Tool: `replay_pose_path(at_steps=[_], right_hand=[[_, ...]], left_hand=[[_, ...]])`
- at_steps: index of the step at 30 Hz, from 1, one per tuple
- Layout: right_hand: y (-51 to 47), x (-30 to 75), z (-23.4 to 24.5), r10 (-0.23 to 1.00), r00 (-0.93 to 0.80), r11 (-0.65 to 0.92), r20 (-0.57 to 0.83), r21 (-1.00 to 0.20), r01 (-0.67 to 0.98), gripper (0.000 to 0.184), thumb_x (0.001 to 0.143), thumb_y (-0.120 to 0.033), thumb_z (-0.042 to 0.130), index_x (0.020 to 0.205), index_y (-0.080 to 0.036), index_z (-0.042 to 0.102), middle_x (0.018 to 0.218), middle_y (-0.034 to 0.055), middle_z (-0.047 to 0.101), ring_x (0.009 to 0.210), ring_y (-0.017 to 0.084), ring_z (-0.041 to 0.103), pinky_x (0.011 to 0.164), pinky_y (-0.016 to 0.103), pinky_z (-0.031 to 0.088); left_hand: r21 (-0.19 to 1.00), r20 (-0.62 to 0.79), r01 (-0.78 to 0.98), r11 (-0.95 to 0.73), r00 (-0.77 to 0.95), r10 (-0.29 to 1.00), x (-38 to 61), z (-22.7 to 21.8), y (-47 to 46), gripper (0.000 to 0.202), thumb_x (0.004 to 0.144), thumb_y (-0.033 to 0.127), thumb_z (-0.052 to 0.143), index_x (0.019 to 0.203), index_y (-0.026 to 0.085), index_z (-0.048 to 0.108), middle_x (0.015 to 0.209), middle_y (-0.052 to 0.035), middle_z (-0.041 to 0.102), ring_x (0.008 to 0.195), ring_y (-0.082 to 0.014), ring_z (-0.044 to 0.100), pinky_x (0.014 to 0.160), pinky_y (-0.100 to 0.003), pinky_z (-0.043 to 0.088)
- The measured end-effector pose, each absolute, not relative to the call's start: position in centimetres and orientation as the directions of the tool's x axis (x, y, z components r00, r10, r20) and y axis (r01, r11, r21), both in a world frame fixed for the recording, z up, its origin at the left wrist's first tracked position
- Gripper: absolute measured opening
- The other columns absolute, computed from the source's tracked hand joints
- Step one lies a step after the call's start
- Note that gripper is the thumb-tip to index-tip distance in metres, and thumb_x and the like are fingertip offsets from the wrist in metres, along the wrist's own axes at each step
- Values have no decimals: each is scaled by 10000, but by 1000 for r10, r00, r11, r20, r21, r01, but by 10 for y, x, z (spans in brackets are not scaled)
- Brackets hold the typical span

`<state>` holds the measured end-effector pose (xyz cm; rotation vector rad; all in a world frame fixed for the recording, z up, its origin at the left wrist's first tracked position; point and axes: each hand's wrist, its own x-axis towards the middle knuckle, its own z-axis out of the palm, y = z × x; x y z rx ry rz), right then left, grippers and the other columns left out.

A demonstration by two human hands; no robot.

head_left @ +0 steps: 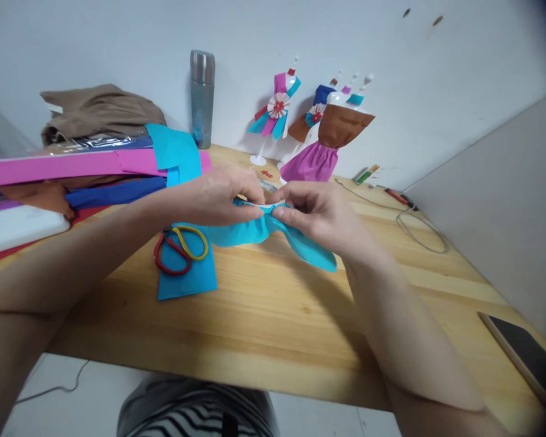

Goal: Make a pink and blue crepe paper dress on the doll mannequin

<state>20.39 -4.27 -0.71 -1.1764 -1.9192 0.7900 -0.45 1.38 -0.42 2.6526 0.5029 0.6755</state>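
Observation:
A strip of turquoise fabric [243, 233] is held above the table, bunched into folds at its middle. My left hand [225, 194] pinches its upper edge between thumb and fingers. Close beside it, my right hand [316, 212] pinches the gathered part, and one end of the strip hangs below that hand. Scissors [181, 258] with one red and one yellow handle lie on turquoise fabric pieces [191, 288] to the left; their blades are hidden. Behind my hands stands a small dress form in a brown top and pink skirt [318, 159].
Two more dressed forms [277, 108] with rosettes stand by the wall. At the left are a steel flask [202, 100], brown cloth [104, 115] and a pile of coloured fabric [136, 161]. A phone [523, 352] lies at the right, a cable [418, 233] farther back.

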Motion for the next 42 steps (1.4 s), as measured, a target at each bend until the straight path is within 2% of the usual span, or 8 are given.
replay_pose_path(at_steps=[3,6,11,15,20,30,37,42], right_hand=[[-39,204,-9,940,-231,327,252,-857,398,225,706,-405,790,712,-217,666,552,-29,513,512,115,426,484,276,304],[-35,205,-10,969,-42,247,244,-938,242,203,657,-379,799,702,-230,668,593,-16,579,535,132,483,501,283,360],[-31,207,-7,980,94,178,178,-984,11,189,627,-366,802,660,-244,660,624,-1,618,544,136,498,509,288,396],[-29,208,-6,984,109,147,139,-987,-65,213,621,-383,804,666,-253,642,620,-3,596,544,139,487,519,299,416],[-32,205,-7,986,82,154,147,-985,-81,220,632,-388,807,682,-247,645,640,-8,601,558,136,503,533,293,422],[-29,206,-11,981,92,170,174,-984,50,180,682,-357,785,727,-246,651,714,21,674,613,173,580,574,326,481],[-29,207,-11,963,139,216,229,-971,106,206,673,-386,797,715,-246,651,644,-1,630,554,156,529,525,307,434],[-33,205,-10,958,108,249,267,-957,150,211,664,-387,798,728,-246,655,633,-4,606,539,151,497,519,307,380]], left_hand=[[450,365,276,-849,811,457,-7,1,16,219,848,341,578,933,191,713,984,-52,732,988,-209,651,872,-317,488],[477,581,335,-813,573,578,-7,6,12,351,795,428,690,1054,191,677,1106,-46,697,1085,-228,614,925,-342,474],[556,816,218,-802,41,577,1,-8,-1,479,945,431,535,530,205,460,530,25,383,535,-106,368,540,-307,273],[728,652,89,-680,216,727,17,-30,-12,554,907,483,532,465,195,363,483,28,343,502,-91,327,483,-283,249],[934,220,124,-336,539,813,32,-38,-19,331,784,480,649,708,162,598,598,15,545,523,-98,495,447,-223,399],[968,101,142,-206,530,842,27,-25,-29,379,894,237,498,524,161,528,494,-20,564,447,-78,502,424,-201,420],[941,68,206,-269,663,746,28,-25,-37,314,876,279,529,593,151,571,516,12,599,452,-60,526,414,-143,424],[885,55,118,-451,934,354,3,11,-44,280,854,277,619,600,160,640,538,14,616,504,-78,554,448,-181,413]])
